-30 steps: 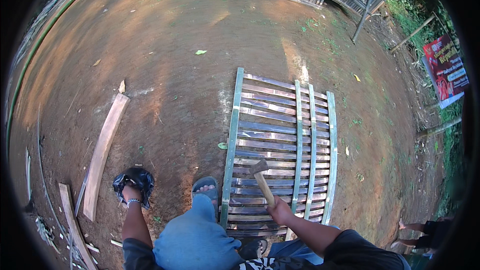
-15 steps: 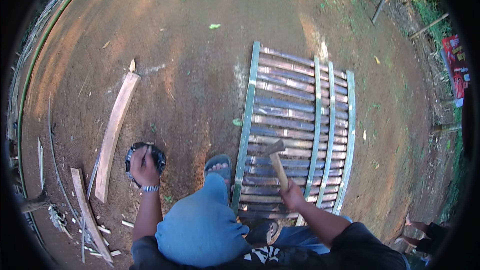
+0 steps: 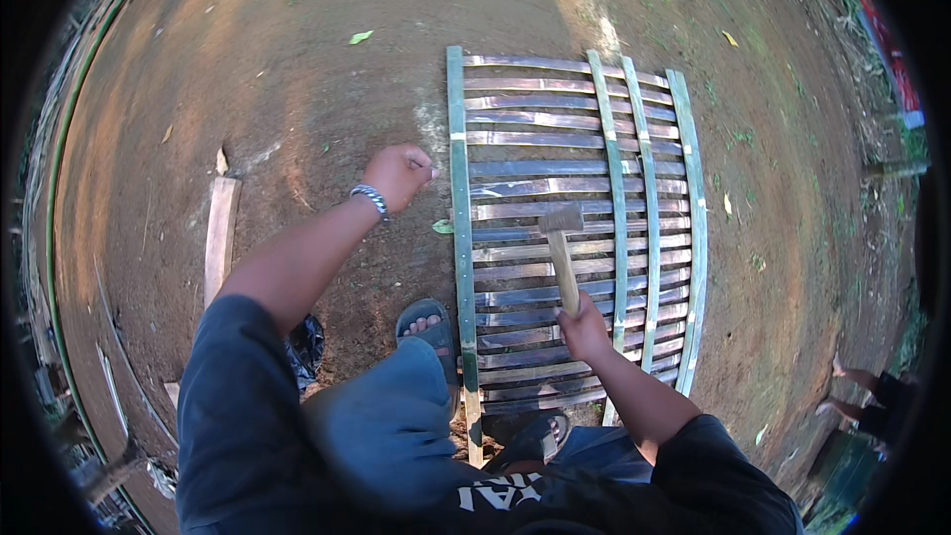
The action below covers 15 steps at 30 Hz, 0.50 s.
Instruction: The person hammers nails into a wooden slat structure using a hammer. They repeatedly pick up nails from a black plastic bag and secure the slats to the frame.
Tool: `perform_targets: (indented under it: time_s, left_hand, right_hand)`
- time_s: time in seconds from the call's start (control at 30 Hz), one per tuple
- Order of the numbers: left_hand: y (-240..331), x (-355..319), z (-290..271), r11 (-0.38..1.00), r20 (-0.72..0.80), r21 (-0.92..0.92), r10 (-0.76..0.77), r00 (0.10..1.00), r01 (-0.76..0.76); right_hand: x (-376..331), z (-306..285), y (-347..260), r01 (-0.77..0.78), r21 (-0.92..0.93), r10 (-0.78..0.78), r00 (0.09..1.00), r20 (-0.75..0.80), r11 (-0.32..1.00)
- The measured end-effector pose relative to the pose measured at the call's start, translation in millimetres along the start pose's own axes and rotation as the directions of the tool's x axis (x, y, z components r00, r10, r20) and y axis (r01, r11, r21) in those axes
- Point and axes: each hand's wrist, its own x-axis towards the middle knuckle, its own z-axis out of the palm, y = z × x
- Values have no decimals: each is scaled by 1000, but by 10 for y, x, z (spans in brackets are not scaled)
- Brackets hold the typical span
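My right hand (image 3: 586,330) grips the wooden handle of a hammer (image 3: 565,267), its metal head raised above a slatted bamboo panel (image 3: 535,253) on the ground. My left hand (image 3: 396,178) is closed with fingertips pinched, just left of the panel's green left rail (image 3: 459,154). Whatever sits in that pinch is too small to make out. Dark split slats run crosswise under the panel's green lengthwise strips. Beside my left knee, a black plastic bag (image 3: 305,349) shows partly behind my left arm.
A flat wooden board (image 3: 221,238) lies on the bare dirt at left, partly covered by my arm. Beyond it runs a long green pole (image 3: 61,154). My sandalled left foot (image 3: 426,325) stands against the left rail. At the lower right edge another person's legs (image 3: 857,396) show.
My left hand has come out of the black bag and moved up and right to the panel's left rail. The view has shifted; the hammer is still in my right hand.
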Motion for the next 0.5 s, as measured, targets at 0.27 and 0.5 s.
perform_targets:
  time_s: [0.27,0.5]
  left_hand:
    - [-426,546,1722,973,-701,-48,-193,687,224]
    - [-565,547,2064,961,-799,-173,-264,540,214]
  right_hand:
    - [267,126,-481,-18,260,39,996,-75,965]
    - [668,197,-750,-31,300,35,999,-7,954]
